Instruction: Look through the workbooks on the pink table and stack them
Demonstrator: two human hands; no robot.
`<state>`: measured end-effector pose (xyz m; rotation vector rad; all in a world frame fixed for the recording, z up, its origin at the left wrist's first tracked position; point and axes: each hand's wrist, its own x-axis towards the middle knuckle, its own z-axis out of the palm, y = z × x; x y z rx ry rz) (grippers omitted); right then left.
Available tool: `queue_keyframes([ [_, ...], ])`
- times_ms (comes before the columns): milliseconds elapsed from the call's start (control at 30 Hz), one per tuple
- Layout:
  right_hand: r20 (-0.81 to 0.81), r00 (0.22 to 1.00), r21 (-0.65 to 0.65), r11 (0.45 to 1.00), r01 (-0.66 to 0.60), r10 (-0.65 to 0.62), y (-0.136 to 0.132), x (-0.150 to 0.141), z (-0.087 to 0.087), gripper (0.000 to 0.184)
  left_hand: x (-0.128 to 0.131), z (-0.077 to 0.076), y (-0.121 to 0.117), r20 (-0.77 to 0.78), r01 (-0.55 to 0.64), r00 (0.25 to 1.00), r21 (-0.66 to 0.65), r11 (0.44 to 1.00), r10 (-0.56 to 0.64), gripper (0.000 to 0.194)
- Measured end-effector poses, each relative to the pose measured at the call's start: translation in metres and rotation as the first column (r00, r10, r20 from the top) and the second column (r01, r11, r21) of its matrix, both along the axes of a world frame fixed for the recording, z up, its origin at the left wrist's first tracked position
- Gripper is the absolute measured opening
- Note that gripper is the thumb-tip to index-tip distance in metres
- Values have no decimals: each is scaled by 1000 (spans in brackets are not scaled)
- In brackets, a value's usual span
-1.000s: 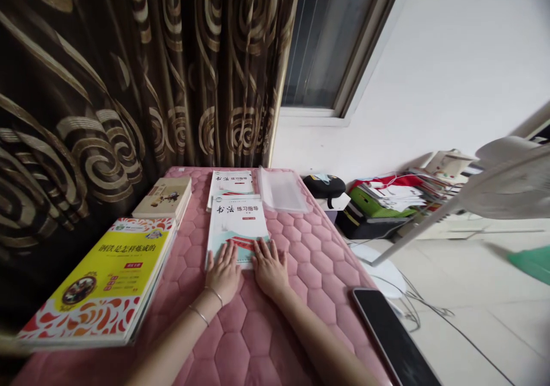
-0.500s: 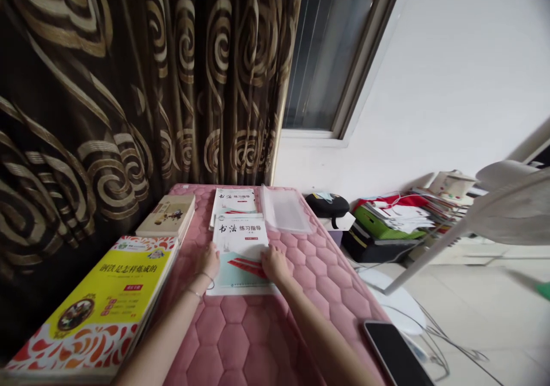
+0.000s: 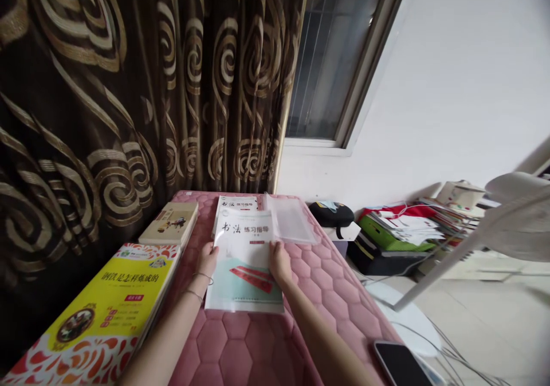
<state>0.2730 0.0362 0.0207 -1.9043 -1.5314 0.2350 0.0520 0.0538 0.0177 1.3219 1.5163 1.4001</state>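
Note:
Between my hands is a thin calligraphy workbook point(image 3: 244, 260) with a white and pale-green cover, slightly raised toward me. My left hand point(image 3: 208, 260) is closed on its left edge, the thumb over the cover. On the opposite edge my right hand point(image 3: 280, 263) is closed in the same way. Behind it lies a second workbook point(image 3: 237, 204) with a similar cover, partly hidden by the first. Clear plastic book covers point(image 3: 290, 219) lie flat to the right of that one.
A yellow book point(image 3: 129, 283) and a beige book point(image 3: 169, 223) lie along the left side of the pink quilted surface point(image 3: 234, 340). A phone point(image 3: 401, 363) sits at the right edge. Beyond it stand a white fan point(image 3: 447, 266), a black case point(image 3: 330, 213) and piled papers point(image 3: 406, 225).
The front workbook has been lifted a little and looks larger, with both hands now gripping its sides. The whole view has shifted slightly.

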Motion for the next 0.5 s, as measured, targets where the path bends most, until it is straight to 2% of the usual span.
queue_keyframes([
  [100,-64,997,98,994,41,-35,-17,9,18,43,2,21,-17,30,42,999,101,994,-45,25],
  [167,-135,990,196,979,58,-32,-31,15,23,41,2,28,-32,47,81,995,188,979,-91,30],
  [233,-195,981,266,962,59,-6,-44,19,19,37,1,27,-47,56,113,990,233,966,-129,33],
  [333,-226,973,300,953,26,44,-57,21,4,35,-2,17,-63,56,142,986,194,971,-156,35],
  [433,-219,974,306,952,9,61,-60,21,-7,35,-2,14,-65,88,173,978,152,973,-187,37],
  [500,-204,977,299,954,3,61,-56,21,-5,36,-2,19,-60,129,180,972,144,973,-198,38],
])
